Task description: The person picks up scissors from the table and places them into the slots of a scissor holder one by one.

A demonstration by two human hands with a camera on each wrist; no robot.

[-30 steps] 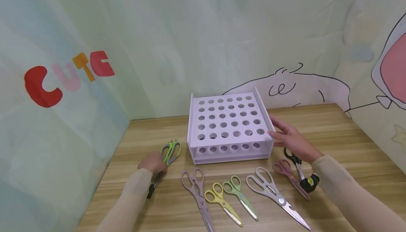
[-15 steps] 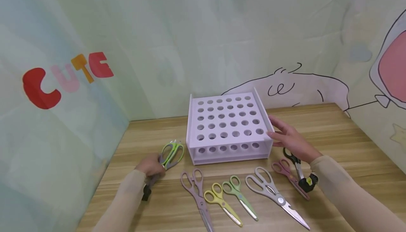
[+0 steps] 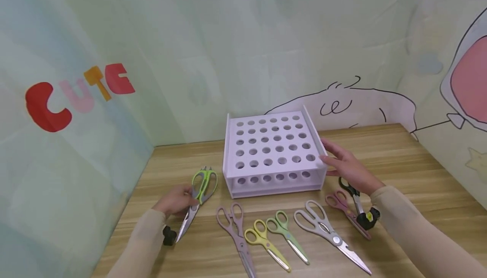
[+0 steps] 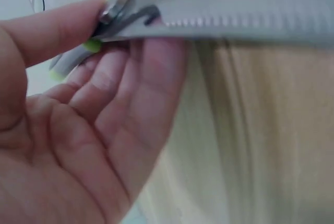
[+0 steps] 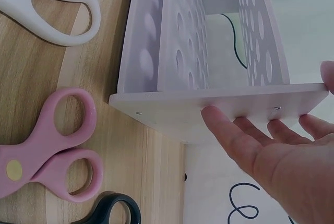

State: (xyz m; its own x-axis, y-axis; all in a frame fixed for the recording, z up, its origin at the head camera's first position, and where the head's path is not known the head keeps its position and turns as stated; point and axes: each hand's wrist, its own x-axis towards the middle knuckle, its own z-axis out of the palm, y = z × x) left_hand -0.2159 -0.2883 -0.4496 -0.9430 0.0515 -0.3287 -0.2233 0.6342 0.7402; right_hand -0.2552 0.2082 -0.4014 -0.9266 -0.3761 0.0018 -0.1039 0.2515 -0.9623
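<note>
The left hand (image 3: 176, 200) pinches the green scissors (image 3: 201, 191) near their pivot, lifting them at eight o'clock of the rack (image 3: 272, 153); the right hand (image 3: 348, 167), fingers straight, steadies the rack's side.

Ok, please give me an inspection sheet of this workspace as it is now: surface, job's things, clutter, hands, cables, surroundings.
Surface: wooden table, bare grain visible.
Job's things: green-grey scissors; white perforated rack.
Clutter: lilac scissors, yellow scissors, green scissors, large grey scissors, pink scissors, black scissors, all lying flat.
Hands: left hand pinches the green-grey scissors; right hand touches the rack's side with straight fingers.
Cables: nothing seen.
Surroundings: cartoon backdrop reading CUTE.
</note>
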